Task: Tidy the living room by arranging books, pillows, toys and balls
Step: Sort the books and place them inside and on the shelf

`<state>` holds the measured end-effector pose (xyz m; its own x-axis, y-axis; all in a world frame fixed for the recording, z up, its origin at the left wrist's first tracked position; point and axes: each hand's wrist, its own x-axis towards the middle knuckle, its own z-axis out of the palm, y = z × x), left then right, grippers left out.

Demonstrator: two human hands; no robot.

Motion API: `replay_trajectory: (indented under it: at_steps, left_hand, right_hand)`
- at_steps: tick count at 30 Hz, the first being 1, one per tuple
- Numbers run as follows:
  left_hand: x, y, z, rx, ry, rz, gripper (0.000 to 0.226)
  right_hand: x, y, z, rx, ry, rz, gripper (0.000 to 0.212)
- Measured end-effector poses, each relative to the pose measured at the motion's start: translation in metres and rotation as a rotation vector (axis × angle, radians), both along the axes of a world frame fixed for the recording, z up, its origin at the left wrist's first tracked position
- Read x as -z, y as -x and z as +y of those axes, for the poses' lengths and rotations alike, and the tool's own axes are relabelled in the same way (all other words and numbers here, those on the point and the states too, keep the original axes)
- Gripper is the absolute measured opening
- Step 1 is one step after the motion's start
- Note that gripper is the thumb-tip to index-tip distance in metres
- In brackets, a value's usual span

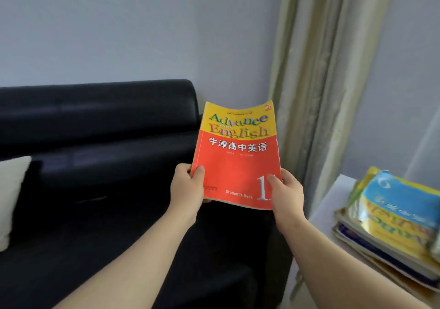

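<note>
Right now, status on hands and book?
Both hands, left and right, grip red book by its lower corners. Book stack on white table, right. Nothing between.

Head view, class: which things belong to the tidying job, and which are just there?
Job: red-and-yellow paperback textbook, gripped by left hand and right hand; stack of colourful books; white pillow.
Just there: black leather sofa; beige curtain; white side table.

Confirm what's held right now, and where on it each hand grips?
The red and yellow textbook. The left hand pinches its lower left corner and the right hand pinches its lower right corner, thumbs on the front cover.
</note>
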<state>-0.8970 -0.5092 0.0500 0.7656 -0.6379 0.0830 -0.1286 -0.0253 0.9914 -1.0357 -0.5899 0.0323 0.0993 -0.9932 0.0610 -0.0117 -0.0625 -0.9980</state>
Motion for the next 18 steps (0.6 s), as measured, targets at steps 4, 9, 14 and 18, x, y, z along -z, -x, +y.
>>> replay_trajectory:
  at_steps: [4, 9, 14, 18]
  left_hand:
    - [-0.023, 0.041, -0.035, 0.152, 0.030, 0.047, 0.012]
    - [-0.042, 0.102, -0.065, 0.332, 0.043, 0.075, 0.014]
    - [-0.060, 0.174, -0.096, 0.556, 0.109, 0.110, 0.013]
    - [-0.057, 0.223, -0.125, 0.622, 0.120, 0.003, 0.017]
  right_hand:
    - [-0.025, 0.051, -0.007, 0.156, 0.094, 0.098, 0.017]
    - [-0.050, 0.123, -0.010, 0.367, 0.180, 0.222, 0.016]
    - [-0.068, 0.199, -0.009, 0.593, 0.205, 0.354, 0.013]
    - [-0.059, 0.249, -0.025, 0.722, 0.152, 0.461, 0.026]
